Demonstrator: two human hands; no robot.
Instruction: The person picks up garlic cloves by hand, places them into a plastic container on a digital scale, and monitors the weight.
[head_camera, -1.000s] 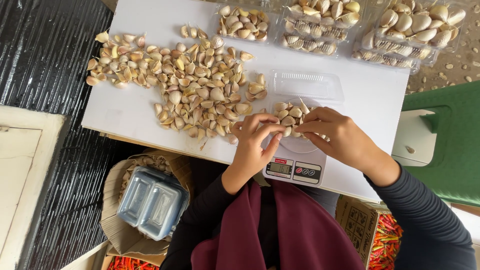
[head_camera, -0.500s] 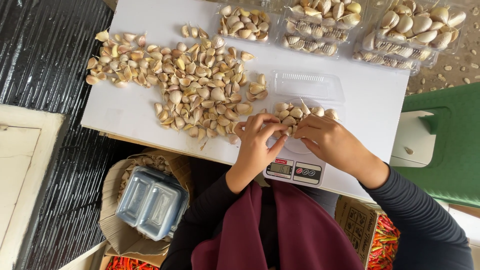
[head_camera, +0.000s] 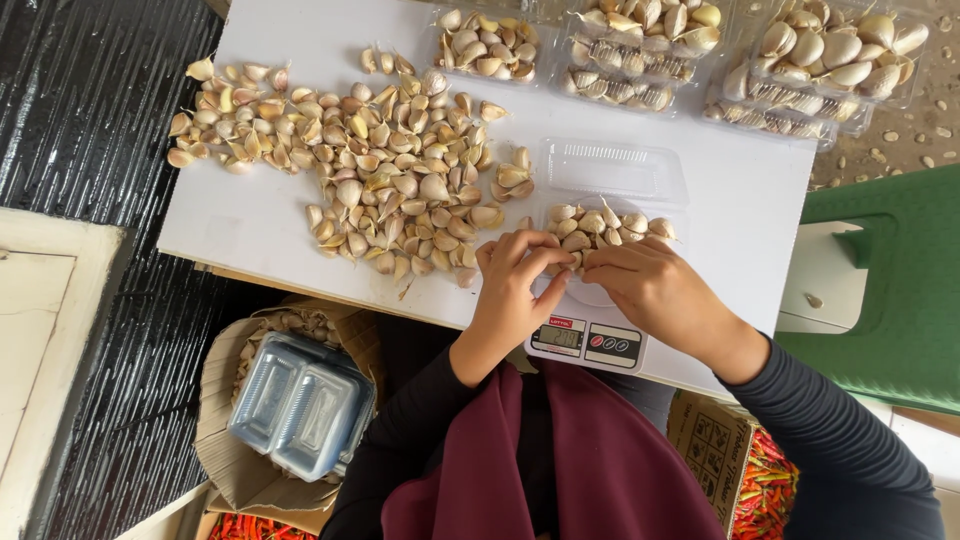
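Both hands at the clear clamshell tray (head_camera: 612, 232) of garlic cloves (head_camera: 600, 222) on the digital scale (head_camera: 588, 340), near edge of the white table (head_camera: 290, 60).

Left hand (head_camera: 515, 285): fingers (head_camera: 545, 258) curled in, tips pinched at the tray's near rim, touching cloves there; can't tell if one clove is actually gripped. Right hand (head_camera: 655, 290): fingers bent, tips at the same spot, almost meeting the left; contents of the grip hidden. Tray lid (head_camera: 612, 170) lies open behind. Loose clove pile (head_camera: 385, 175) just left of the tray; filled packs (head_camera: 640, 50) along the far edge. To do this well, my read: move single cloves, keep palms off the tray and scale platform so the reading stays true, and keep cloves below the rim.
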